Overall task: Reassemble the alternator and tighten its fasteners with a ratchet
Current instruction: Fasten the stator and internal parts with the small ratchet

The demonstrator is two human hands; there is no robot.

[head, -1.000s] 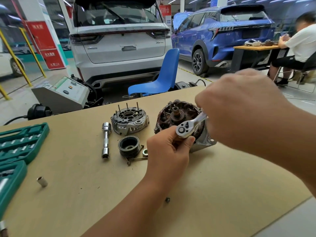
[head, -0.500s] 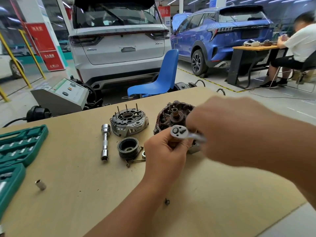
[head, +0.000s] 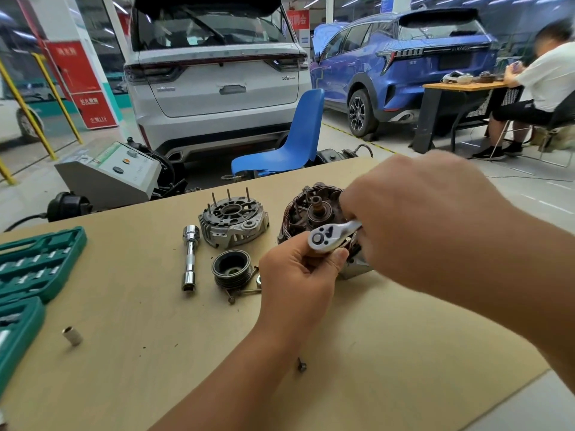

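The open alternator body [head: 308, 209], with copper windings and a rotor shaft, stands on the tan table [head: 389, 353]. A chrome ratchet [head: 329, 236] lies over its near edge. My right hand [head: 417, 213] grips the ratchet's handle. My left hand [head: 298, 275] holds the ratchet's head between thumb and fingers; whatever sits under the head is hidden. The grey rear cover [head: 233, 222] with upright studs lies to the left. In front of it sits the black pulley [head: 231, 269].
A chrome socket extension [head: 189, 256] lies left of the pulley. A loose socket [head: 72, 335] and a small bolt [head: 301, 365] lie nearer me. Green socket trays [head: 34, 262] sit at the left edge. A blue chair [head: 289, 141] stands behind the table.
My right hand swung the ratchet handle down toward me, then back up to the right. My left hand stayed on the ratchet's head.
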